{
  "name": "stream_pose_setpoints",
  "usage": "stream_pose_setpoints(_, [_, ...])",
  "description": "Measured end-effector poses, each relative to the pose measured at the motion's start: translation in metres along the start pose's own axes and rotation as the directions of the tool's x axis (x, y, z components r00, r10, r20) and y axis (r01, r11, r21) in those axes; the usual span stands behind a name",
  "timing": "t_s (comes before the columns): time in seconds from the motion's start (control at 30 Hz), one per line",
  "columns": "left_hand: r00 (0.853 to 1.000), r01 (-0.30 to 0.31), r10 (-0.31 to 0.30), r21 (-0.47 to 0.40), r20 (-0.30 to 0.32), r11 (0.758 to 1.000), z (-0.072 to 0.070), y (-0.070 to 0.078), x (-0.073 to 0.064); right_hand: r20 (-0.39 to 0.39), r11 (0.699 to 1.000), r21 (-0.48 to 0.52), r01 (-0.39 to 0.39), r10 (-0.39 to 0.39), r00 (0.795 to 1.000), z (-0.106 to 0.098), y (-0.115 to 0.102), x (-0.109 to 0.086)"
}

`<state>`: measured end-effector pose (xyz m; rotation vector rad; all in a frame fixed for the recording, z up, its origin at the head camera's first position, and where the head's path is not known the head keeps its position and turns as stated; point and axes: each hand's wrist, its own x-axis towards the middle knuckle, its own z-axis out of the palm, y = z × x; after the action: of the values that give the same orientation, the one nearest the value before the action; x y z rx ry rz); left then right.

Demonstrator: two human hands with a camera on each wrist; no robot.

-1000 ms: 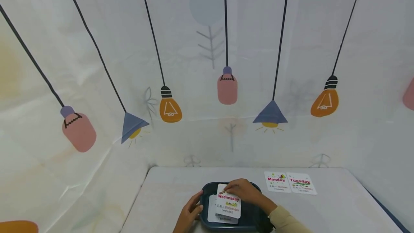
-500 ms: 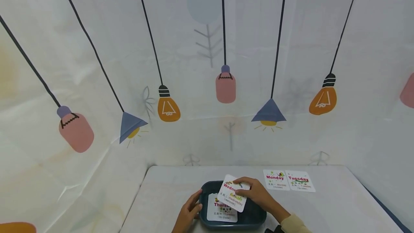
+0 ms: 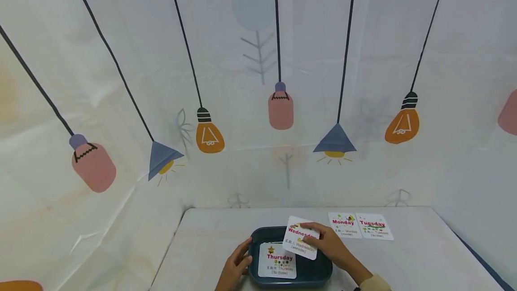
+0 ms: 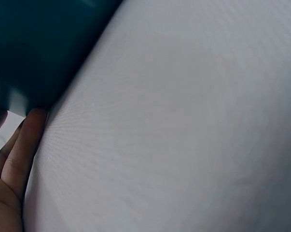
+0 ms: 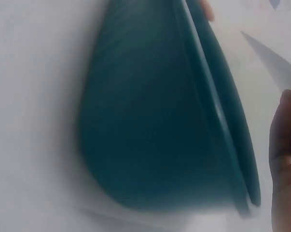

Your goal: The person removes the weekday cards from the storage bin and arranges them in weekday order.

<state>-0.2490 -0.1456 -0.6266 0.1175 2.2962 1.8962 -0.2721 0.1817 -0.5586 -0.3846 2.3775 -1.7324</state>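
A Wednesday card [image 3: 295,240] is pinched between the thumb and fingers of my right hand [image 3: 329,247], tilted over the back right of a dark teal tray [image 3: 317,273]. Inside the tray, toward its left, lies a Thursday card [image 3: 277,262], face up. My left hand [image 3: 235,264] touches the tray's left side, its fingers extended along the wall. The left wrist view shows those fingers [image 4: 23,150] against the tray's outer wall. In the right wrist view the held card [image 5: 273,58] appears edge-on beside my thumb.
Monday [image 3: 343,225] and Tuesday [image 3: 374,227] cards lie side by side on the white table [image 3: 420,259], beyond the tray to the right. Behind the table hangs a pale sheet [image 3: 242,174] printed with lamps and bulbs.
My right hand has lifted the Wednesday card off the Thursday card and carried it up and right, uncovering the Thursday card. My left hand stays at the tray.
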Motion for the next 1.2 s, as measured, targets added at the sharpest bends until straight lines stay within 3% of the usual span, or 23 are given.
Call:
stream_pose_setpoints(0.3, [1.0,0.013,-0.013,0.001,-0.011,1.0,0.0,-0.002,-0.002,-0.163,0.99,-0.063,-0.126,0.115,0.98,-0.01,0.007,-0.002])
stream_pose_setpoints(0.53, [0.999,0.036,-0.037,-0.012,-0.007,0.999,0.0,-0.005,-0.004,-0.267,0.98,-0.129,-0.15,0.112,0.957,-0.025,0.013,-0.01])
stream_pose_setpoints(0.63, [0.999,0.031,-0.031,-0.001,-0.008,1.0,0.0,-0.005,-0.003,-0.311,0.983,-0.116,-0.139,0.097,0.945,-0.037,0.016,-0.012])
stream_pose_setpoints(0.73, [1.0,0.025,-0.025,0.007,-0.007,1.0,0.0,-0.003,-0.002,-0.367,0.974,-0.169,-0.149,0.078,0.927,-0.052,0.02,-0.016])
stream_pose_setpoints(1.03, [1.0,0.011,-0.011,-0.002,0.013,1.0,-0.001,0.0,0.001,-0.41,0.925,-0.279,-0.259,0.129,0.903,-0.1,0.039,-0.039])
stream_pose_setpoints(1.2, [1.0,0.008,-0.008,-0.001,0.018,1.0,-0.001,-0.002,0.002,-0.449,0.936,-0.252,-0.245,0.111,0.887,-0.12,0.044,-0.046])
